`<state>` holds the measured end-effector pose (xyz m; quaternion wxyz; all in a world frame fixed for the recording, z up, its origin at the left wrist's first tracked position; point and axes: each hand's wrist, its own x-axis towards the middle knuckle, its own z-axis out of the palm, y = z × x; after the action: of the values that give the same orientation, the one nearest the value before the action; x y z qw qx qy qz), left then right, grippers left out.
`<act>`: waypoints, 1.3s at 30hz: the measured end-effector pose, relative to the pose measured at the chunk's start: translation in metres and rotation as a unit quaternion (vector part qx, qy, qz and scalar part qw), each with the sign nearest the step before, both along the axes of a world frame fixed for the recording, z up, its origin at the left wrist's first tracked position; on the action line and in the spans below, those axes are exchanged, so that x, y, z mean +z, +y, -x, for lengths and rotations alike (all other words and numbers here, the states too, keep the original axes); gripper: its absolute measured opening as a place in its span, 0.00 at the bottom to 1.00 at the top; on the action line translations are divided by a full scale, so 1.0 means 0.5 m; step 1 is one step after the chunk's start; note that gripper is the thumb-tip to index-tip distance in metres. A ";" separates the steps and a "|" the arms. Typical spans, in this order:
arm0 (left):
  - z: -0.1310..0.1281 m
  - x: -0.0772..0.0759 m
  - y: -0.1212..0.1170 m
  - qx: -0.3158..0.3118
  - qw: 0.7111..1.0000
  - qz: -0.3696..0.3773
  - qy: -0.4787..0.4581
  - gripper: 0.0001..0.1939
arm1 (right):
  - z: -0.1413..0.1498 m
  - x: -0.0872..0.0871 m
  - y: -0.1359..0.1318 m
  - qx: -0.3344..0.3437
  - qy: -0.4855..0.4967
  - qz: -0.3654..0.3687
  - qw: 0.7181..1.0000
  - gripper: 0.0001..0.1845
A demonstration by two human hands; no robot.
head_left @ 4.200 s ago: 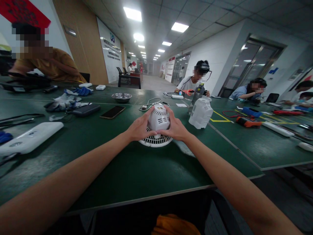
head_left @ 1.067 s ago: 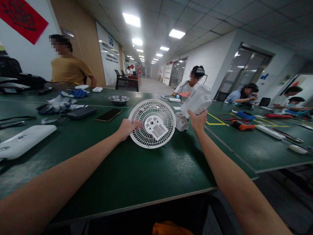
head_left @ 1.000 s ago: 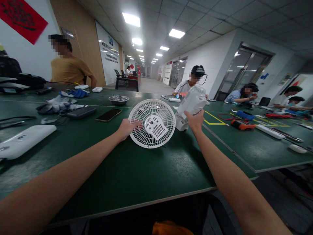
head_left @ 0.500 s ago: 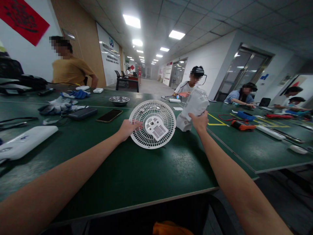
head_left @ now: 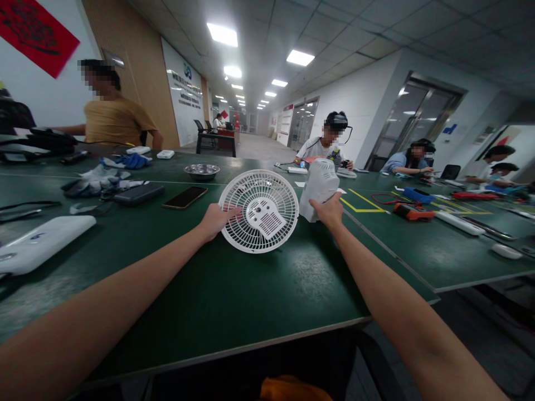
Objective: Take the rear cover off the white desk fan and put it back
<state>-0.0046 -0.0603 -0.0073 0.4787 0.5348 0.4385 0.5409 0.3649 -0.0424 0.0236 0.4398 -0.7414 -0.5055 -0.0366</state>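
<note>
A round white fan grille (head_left: 273, 234) stands tilted up over the green table (head_left: 251, 301), its slotted middle plate facing me. My left hand (head_left: 216, 220) grips its left rim, with fingers reaching over the bars. To the right of the grille, my right hand (head_left: 329, 210) is closed around a white plastic housing with vent slots (head_left: 318, 184), apparently part of a fan. The housing leans to the right, close beside the grille's right edge. Its far side and lower end are partly hidden from me.
Left on the table are a phone (head_left: 185, 197), a metal bowl (head_left: 202, 171), a dark case (head_left: 139, 193), gloves (head_left: 96, 181) and a white device (head_left: 45, 242). Right lies an orange multimeter (head_left: 413, 211). Across the table sits a person in white (head_left: 314, 145). The front edge runs close to me.
My right hand has moved a little left and turned the housing more upright, lowering its top end. The grille stays nearly where it was in my left hand.
</note>
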 end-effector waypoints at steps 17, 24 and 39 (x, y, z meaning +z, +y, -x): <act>-0.003 0.011 -0.014 0.001 1.000 0.012 -0.018 0.12 | -0.073 0.024 -0.005 -0.072 0.025 -0.088 0.993 0.41; 0.004 0.005 -0.008 -0.002 1.000 -0.002 -0.001 0.14 | -0.122 0.021 0.001 -0.102 0.064 -0.065 0.991 0.40; 0.001 0.007 -0.010 0.008 1.000 0.005 0.005 0.12 | -0.142 0.022 0.022 -0.028 0.080 -0.212 0.973 0.41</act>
<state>-0.0051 -0.0651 -0.0037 0.4742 0.5318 0.4480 0.5399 0.4358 -0.0315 0.0344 0.6252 -0.6456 -0.4280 -0.0958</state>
